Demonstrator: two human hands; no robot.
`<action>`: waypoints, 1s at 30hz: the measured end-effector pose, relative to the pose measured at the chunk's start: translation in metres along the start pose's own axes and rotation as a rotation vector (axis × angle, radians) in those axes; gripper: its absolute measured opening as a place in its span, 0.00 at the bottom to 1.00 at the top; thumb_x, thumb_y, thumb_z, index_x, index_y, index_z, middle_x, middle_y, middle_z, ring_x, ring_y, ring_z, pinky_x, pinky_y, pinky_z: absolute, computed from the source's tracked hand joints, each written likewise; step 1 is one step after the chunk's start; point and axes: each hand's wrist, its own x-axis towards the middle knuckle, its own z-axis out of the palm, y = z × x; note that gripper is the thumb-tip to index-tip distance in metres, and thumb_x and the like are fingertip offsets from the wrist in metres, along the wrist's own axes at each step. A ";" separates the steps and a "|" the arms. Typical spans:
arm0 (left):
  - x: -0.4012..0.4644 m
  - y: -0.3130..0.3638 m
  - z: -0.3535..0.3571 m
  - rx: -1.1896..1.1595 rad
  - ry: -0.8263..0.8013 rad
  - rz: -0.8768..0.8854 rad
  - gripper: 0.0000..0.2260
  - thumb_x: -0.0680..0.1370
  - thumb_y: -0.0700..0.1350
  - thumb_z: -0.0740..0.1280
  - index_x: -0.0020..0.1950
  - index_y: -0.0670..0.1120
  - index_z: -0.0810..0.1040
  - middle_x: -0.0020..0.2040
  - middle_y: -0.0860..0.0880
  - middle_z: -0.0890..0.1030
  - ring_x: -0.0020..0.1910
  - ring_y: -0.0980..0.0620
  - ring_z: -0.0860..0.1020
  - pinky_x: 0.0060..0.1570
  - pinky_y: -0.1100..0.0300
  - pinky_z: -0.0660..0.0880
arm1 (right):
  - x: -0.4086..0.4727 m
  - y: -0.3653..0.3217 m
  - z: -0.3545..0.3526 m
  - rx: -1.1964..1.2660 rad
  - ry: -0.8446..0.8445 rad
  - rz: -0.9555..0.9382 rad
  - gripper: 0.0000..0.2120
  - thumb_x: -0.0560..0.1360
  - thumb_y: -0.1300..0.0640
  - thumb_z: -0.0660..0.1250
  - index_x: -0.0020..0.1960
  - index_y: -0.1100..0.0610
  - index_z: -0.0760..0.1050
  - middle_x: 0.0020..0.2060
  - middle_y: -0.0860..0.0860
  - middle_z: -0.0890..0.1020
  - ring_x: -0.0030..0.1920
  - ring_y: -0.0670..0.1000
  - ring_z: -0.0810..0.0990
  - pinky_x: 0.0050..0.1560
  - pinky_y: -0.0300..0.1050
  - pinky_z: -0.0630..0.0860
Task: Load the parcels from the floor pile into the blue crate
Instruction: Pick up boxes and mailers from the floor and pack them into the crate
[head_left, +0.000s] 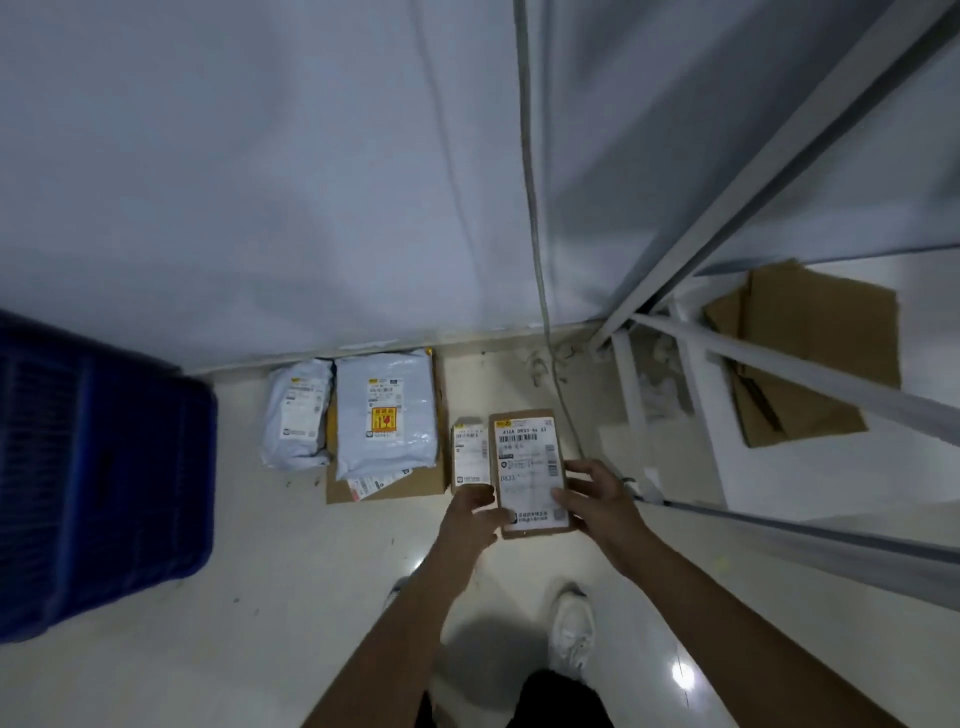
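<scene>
flattened cardboard (810, 353), white shelf frame (727, 358), hanging cable (535, 234)

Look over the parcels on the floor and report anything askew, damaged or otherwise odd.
Nothing looks torn or spilled. One oddity: a loose white label sheet pokes out askew from under the large grey poly mailer with the orange sticker, on the flat brown cardboard box. The brown cardboard parcel with the white label between both hands lies straight.
</scene>
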 end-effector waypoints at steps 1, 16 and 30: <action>-0.024 0.018 -0.002 -0.017 0.010 0.000 0.23 0.66 0.38 0.73 0.60 0.46 0.73 0.57 0.46 0.81 0.56 0.44 0.80 0.63 0.41 0.73 | -0.020 -0.020 0.006 -0.014 -0.029 -0.020 0.15 0.72 0.68 0.71 0.54 0.56 0.75 0.54 0.58 0.83 0.51 0.58 0.84 0.50 0.58 0.81; -0.399 0.171 -0.125 -0.211 0.110 0.380 0.20 0.75 0.39 0.71 0.64 0.41 0.70 0.58 0.41 0.81 0.54 0.43 0.81 0.54 0.49 0.79 | -0.343 -0.241 0.171 -0.262 -0.347 -0.368 0.24 0.71 0.64 0.73 0.64 0.52 0.72 0.49 0.56 0.84 0.48 0.57 0.85 0.49 0.55 0.82; -0.609 0.151 -0.404 -0.240 0.282 0.595 0.18 0.76 0.41 0.69 0.63 0.44 0.69 0.57 0.42 0.82 0.56 0.43 0.81 0.55 0.47 0.78 | -0.523 -0.226 0.469 -0.321 -0.586 -0.483 0.22 0.73 0.61 0.72 0.64 0.51 0.71 0.47 0.54 0.85 0.46 0.55 0.85 0.49 0.54 0.82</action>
